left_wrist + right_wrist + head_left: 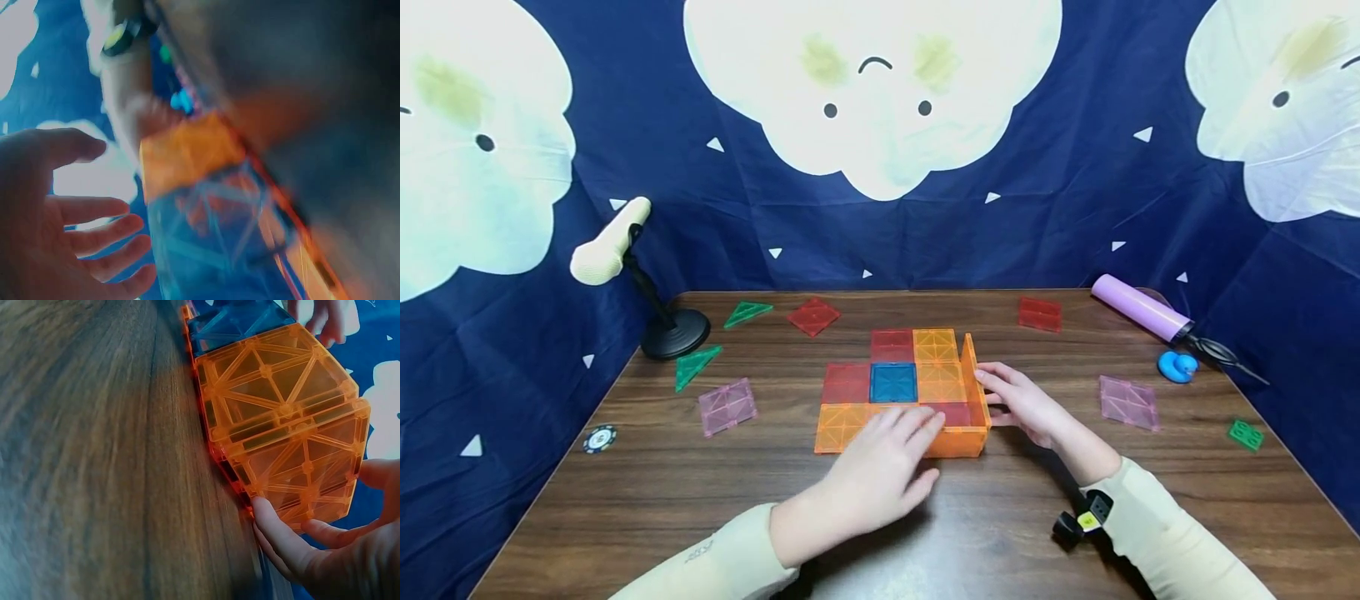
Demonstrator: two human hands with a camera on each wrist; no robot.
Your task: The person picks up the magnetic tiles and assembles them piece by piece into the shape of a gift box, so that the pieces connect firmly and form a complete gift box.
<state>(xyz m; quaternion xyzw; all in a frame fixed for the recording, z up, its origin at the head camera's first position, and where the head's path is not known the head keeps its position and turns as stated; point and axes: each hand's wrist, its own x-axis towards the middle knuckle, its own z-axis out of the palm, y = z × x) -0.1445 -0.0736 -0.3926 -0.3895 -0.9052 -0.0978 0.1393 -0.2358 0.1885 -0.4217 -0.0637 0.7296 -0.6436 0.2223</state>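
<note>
While our right hand [1022, 404] props the upright orange tiles [973, 387] at the mat's right edge mid-table [700, 500], fingers loosely straight against them, our left hand [880, 462], fingers released, should steady the near wall gently

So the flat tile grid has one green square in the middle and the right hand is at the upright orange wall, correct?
Not quite. The middle square tile is blue, not green; the head view shows it. The rest holds: the right hand is at the upright orange wall on the grid's right side.
</note>
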